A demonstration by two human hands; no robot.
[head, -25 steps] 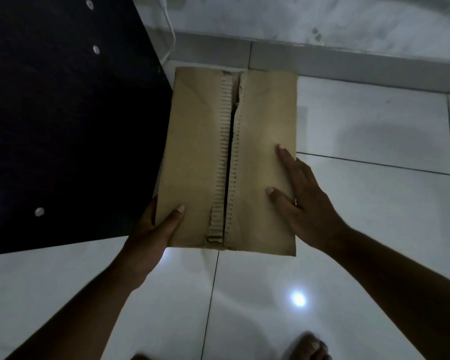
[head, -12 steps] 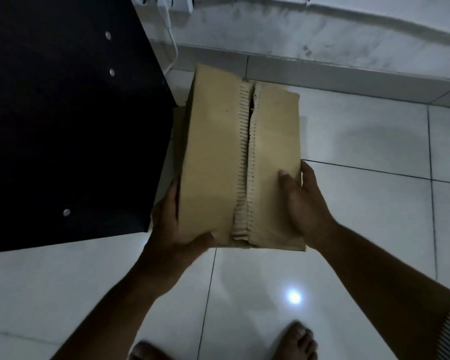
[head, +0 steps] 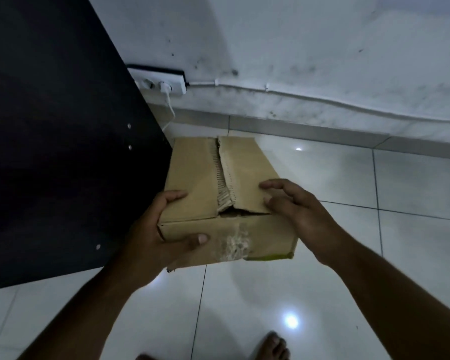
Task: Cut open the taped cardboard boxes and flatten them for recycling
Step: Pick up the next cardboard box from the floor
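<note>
A brown cardboard box (head: 195,175) is held above the white tiled floor, its top flaps split along a torn, ragged middle seam. Remnants of clear tape cling to its near face. My left hand (head: 156,229) grips the near left corner, thumb on the front face and fingers on top. My right hand (head: 294,206) rests on the near right edge of the top flap, fingers spread and curled over it. The right flap is slightly lifted at the near end, showing a dark gap.
A tall black cabinet panel (head: 50,139) stands close on the left, touching the box's side. A white power strip (head: 161,83) with a plugged cable hangs on the stained wall behind. Glossy floor tiles (head: 374,190) spread to the right. My bare foot (head: 276,345) shows at the bottom.
The box has been lifted and tilted so its near face now shows. My left hand moved to the near left corner. My right hand slid to the near right edge of the top flap.
</note>
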